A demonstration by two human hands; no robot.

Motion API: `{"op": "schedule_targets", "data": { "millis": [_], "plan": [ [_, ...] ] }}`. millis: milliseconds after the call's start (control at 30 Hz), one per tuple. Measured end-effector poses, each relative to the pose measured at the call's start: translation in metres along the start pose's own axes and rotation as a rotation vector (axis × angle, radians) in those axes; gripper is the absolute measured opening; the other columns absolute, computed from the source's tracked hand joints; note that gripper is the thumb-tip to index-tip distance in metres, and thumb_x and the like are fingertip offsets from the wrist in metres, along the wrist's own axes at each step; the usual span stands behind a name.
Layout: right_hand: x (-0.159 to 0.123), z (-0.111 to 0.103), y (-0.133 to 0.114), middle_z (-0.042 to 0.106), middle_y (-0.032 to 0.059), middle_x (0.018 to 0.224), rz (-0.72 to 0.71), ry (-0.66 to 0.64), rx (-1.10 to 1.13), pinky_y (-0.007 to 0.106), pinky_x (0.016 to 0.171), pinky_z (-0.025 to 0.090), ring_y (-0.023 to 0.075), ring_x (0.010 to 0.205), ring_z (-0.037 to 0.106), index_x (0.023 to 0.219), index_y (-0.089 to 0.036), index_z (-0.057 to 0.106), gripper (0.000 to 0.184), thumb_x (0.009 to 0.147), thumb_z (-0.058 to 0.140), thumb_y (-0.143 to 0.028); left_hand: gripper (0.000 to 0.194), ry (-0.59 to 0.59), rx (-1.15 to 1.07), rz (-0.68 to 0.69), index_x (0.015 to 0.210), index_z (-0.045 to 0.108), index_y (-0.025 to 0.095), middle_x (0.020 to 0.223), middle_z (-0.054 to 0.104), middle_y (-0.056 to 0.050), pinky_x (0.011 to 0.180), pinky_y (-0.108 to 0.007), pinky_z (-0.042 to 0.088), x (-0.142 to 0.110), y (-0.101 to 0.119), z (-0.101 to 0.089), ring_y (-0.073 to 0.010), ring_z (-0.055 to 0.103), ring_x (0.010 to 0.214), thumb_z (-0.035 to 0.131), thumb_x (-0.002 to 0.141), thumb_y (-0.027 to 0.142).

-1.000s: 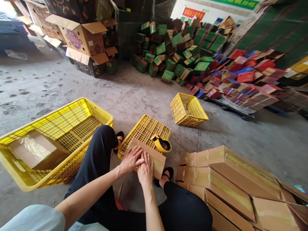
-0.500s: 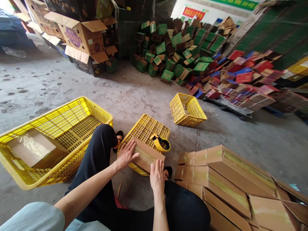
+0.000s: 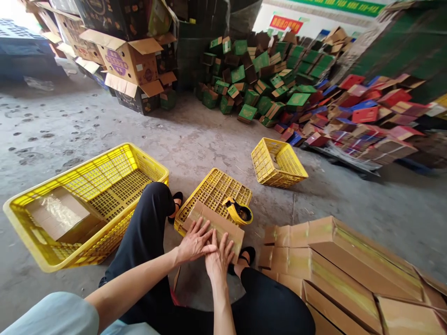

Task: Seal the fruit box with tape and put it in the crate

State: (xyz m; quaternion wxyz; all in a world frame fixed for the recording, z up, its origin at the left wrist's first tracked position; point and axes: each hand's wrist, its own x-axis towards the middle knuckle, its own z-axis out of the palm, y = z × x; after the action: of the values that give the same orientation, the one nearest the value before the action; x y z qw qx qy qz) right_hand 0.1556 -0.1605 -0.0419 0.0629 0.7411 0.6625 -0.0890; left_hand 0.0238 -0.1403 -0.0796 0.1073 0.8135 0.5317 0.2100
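Observation:
A flat brown cardboard box [image 3: 228,227] with clear tape along it lies on an upturned yellow plastic crate [image 3: 213,188] between my legs. My left hand [image 3: 196,241] rests on the near part of the box with fingers stretched out. Beside it, my right hand [image 3: 219,256] also lies flat on the cardboard, its fingers spread. The hands touch or overlap around the left thumb. Just past the box, a yellow tape dispenser [image 3: 238,211] lies on the crate.
On my left stands a large yellow crate [image 3: 84,158] holding a taped cardboard box [image 3: 57,214]. Folded, taped cartons [image 3: 342,265] are stacked at my right. A smaller yellow crate [image 3: 279,163] stands ahead. Farther back are heaps of green boxes [image 3: 247,111] and red boxes [image 3: 365,114].
My hands have come together over the middle of the box; before, they lay apart near its two ends. The view has shifted slightly, and the box's near side appears tilted differently.

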Motion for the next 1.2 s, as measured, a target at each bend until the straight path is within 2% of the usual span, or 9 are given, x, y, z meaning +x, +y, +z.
{"op": "schedule_targets", "data": {
  "millis": [167, 300, 400, 533, 667, 767, 867, 1033, 1200],
  "plan": [
    [-0.006, -0.004, 0.012, 0.029, 0.0101, 0.175, -0.076, -0.02, -0.021, 0.061, 0.121, 0.036, 0.0443, 0.158, 0.029, 0.163, -0.034, 0.039, 0.054, 0.109, 0.04, -0.033, 0.073, -0.016, -0.013, -0.017, 0.155, 0.054, 0.029, 0.166, 0.044, -0.009, 0.123, -0.055, 0.038, -0.007, -0.011, -0.008, -0.0345, 0.036, 0.157, 0.038, 0.101, 0.076],
    [-0.005, -0.006, 0.027, 0.037, 0.0144, 0.171, -0.088, -0.006, -0.042, 0.059, 0.12, 0.038, 0.0444, 0.155, 0.036, 0.163, -0.03, 0.042, 0.055, 0.109, 0.041, -0.044, 0.081, 0.025, 0.006, -0.146, 0.158, 0.048, 0.016, 0.169, 0.037, -0.018, 0.123, -0.056, 0.038, -0.004, -0.032, -0.011, -0.0381, 0.029, 0.159, 0.034, 0.103, 0.074],
    [-0.004, -0.003, 0.029, 0.043, 0.0198, 0.166, -0.049, 0.035, -0.057, 0.061, 0.119, 0.039, 0.0463, 0.152, 0.041, 0.161, -0.025, 0.046, 0.056, 0.108, 0.043, -0.045, 0.082, 0.059, -0.046, -0.169, 0.164, 0.035, 0.014, 0.17, 0.034, -0.02, 0.123, -0.054, 0.039, -0.003, -0.048, -0.007, -0.0358, 0.027, 0.16, 0.03, 0.106, 0.071],
    [-0.003, -0.001, 0.009, 0.044, 0.0223, 0.165, -0.049, 0.069, 0.001, 0.061, 0.118, 0.04, 0.0472, 0.152, 0.041, 0.159, -0.019, 0.051, 0.056, 0.109, 0.043, -0.044, 0.087, 0.114, -0.094, -0.214, 0.168, 0.025, 0.013, 0.17, 0.032, -0.023, 0.121, -0.055, 0.042, 0.0, -0.053, 0.002, -0.0375, 0.034, 0.157, 0.029, 0.105, 0.073],
    [0.003, 0.002, -0.022, 0.039, 0.017, 0.169, -0.207, 0.056, 0.093, 0.057, 0.121, 0.039, 0.0411, 0.156, 0.036, 0.16, -0.02, 0.05, 0.055, 0.11, 0.039, -0.04, 0.089, 0.127, -0.101, -0.222, 0.166, 0.027, 0.01, 0.168, 0.033, -0.026, 0.119, -0.055, 0.042, 0.007, -0.053, 0.001, -0.0384, 0.038, 0.155, 0.029, 0.104, 0.074],
    [0.01, 0.005, -0.035, 0.038, 0.0168, 0.169, -0.247, 0.054, 0.114, 0.056, 0.123, 0.037, 0.0388, 0.158, 0.034, 0.161, -0.016, 0.047, 0.055, 0.109, 0.038, -0.035, 0.093, 0.076, -0.099, -0.226, 0.164, 0.032, 0.007, 0.167, 0.036, -0.027, 0.116, -0.051, 0.045, 0.012, -0.055, -0.007, -0.0381, 0.044, 0.151, 0.029, 0.103, 0.077],
    [0.015, 0.012, -0.036, 0.037, 0.0169, 0.17, -0.255, 0.079, 0.128, 0.056, 0.124, 0.036, 0.038, 0.158, 0.034, 0.161, -0.014, 0.046, 0.056, 0.108, 0.038, -0.031, 0.091, 0.04, -0.079, -0.189, 0.163, 0.036, 0.01, 0.167, 0.037, -0.023, 0.117, -0.052, 0.043, 0.012, -0.053, -0.017, -0.0375, 0.046, 0.148, 0.03, 0.102, 0.077],
    [0.015, 0.026, -0.027, 0.035, 0.014, 0.171, -0.29, 0.146, 0.144, 0.054, 0.124, 0.036, 0.0346, 0.159, 0.033, 0.16, -0.019, 0.048, 0.055, 0.107, 0.037, -0.028, 0.074, 0.012, -0.047, -0.113, 0.162, 0.043, 0.026, 0.168, 0.042, -0.009, 0.126, -0.058, 0.028, 0.004, -0.045, -0.02, -0.0373, 0.028, 0.159, 0.032, 0.105, 0.072],
    [0.013, 0.025, -0.03, 0.033, 0.0147, 0.172, -0.271, 0.125, 0.111, 0.054, 0.124, 0.035, 0.0349, 0.16, 0.031, 0.163, -0.02, 0.043, 0.056, 0.108, 0.036, -0.033, 0.089, 0.058, -0.082, -0.261, 0.167, 0.029, 0.013, 0.17, 0.032, -0.021, 0.122, -0.053, 0.037, 0.002, -0.05, -0.011, -0.0376, 0.029, 0.159, 0.024, 0.104, 0.076]
  ]
}}
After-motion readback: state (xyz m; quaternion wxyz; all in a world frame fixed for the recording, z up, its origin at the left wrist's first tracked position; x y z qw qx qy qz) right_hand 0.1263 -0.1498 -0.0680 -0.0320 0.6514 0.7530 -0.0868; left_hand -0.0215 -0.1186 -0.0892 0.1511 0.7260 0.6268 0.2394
